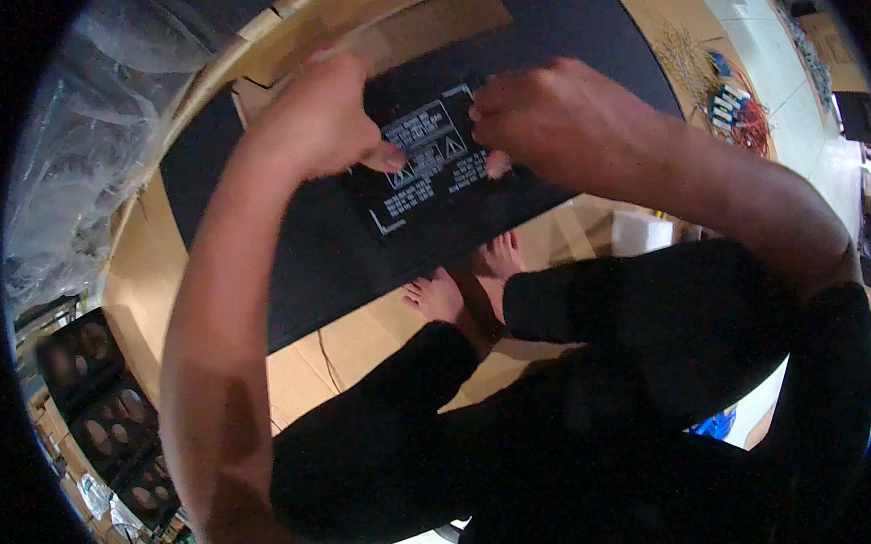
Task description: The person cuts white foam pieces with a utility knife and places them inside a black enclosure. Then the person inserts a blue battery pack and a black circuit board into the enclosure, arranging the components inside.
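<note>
A large black panel (pixel 334 261) lies tilted in front of me, across brown cardboard. In its middle is a dark label (pixel 425 181) with white print, warning triangles and corner marks. My left hand (pixel 320 118) is over the label's left side, its thumb stretched out onto the print and apart from the fingers, which are partly hidden and blurred. Opposite it, my right hand (pixel 555 119) has its fingers curled down at the label's right edge. The thumb tip rests lower on that side. Whatever lies between the right fingertips is hidden.
Cardboard (pixel 437 27) lies along the panel's far edge. Clear plastic wrapping (pixel 86 140) is piled at left, above black panels with round holes (pixel 110 422). A bundle of wires with connectors (pixel 732 108) lies at right, a white block (pixel 642 232) nearer. My bare feet (pixel 441 296) are by the near edge.
</note>
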Tool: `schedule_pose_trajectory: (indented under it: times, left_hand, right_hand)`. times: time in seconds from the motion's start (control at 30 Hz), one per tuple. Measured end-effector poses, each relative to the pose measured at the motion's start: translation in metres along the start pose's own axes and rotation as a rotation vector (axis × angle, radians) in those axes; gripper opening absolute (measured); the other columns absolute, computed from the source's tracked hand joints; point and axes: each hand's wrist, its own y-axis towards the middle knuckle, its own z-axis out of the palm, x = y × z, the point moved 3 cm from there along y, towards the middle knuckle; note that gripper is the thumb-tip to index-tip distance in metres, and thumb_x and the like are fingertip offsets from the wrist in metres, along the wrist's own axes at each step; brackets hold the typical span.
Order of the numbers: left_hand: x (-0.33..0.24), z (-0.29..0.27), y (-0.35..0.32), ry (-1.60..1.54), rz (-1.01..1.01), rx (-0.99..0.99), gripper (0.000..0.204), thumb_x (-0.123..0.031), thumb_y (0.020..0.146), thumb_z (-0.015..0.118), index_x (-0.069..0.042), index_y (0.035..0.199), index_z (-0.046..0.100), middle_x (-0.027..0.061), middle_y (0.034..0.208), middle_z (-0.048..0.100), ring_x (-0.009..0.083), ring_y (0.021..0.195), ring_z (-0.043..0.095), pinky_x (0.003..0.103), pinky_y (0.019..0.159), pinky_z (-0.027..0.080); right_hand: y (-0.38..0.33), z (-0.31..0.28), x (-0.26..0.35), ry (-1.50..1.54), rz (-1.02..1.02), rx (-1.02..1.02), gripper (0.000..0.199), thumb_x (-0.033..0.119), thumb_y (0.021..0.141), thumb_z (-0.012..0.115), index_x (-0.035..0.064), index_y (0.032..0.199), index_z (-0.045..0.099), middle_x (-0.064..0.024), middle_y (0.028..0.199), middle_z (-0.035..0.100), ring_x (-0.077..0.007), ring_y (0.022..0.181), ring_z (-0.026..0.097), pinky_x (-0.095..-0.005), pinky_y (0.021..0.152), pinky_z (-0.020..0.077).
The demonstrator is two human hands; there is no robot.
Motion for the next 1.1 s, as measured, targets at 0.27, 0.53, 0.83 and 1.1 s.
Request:
schedule_pose_trajectory:
  times: [0.27,0.53,0.83,1.1]
  left_hand:
    - [0.005,0.006,0.008,0.005,0.044,-0.003,0.073,-0.022,0.058,0.093,0.001,0.121,0.064,0.0217,0.114,0.070,0.0358,0.108,0.068,0.042,0.096,0.052]
    - [0.002,0.005,0.011,-0.063,0.004,0.034,0.075,-0.030,0.055,0.096,0.001,0.116,0.066,0.0220,0.116,0.069,0.0374,0.111,0.066,0.044,0.094,0.051]
    - [-0.004,0.003,0.007,-0.006,-0.051,0.132,0.087,-0.037,0.057,0.094,0.001,0.128,0.061,0.0247,0.127,0.064,0.0397,0.122,0.060,0.044,0.103,0.048]
    - [0.004,0.007,0.006,0.036,0.047,-0.023,0.076,-0.038,0.061,0.092,0.001,0.121,0.065,0.0208,0.117,0.070,0.0359,0.111,0.067,0.044,0.095,0.053]
  right_hand:
    - [-0.005,0.005,-0.006,-0.097,-0.129,-0.208,0.013,0.019,0.081,0.072,0.0062,0.081,0.070,-0.0117,0.087,0.070,-0.0301,0.089,0.072,-0.0425,0.075,0.0597]
    - [-0.003,-0.004,0.045,-0.426,-0.203,0.094,0.061,0.032,0.091,0.063,0.0416,0.148,0.044,-0.0237,0.147,0.047,-0.0386,0.120,0.060,-0.0470,0.101,0.0500]
    - [0.010,0.004,0.058,-0.381,-0.160,0.081,0.068,0.065,0.088,0.052,0.0432,0.151,0.040,-0.0311,0.144,0.046,-0.0424,0.118,0.061,-0.0497,0.100,0.0476]
    - [0.009,0.010,0.063,-0.328,-0.066,0.201,0.082,0.064,0.084,0.063,0.0436,0.157,0.029,-0.0381,0.154,0.025,-0.0629,0.120,0.050,-0.0639,0.101,0.0441]
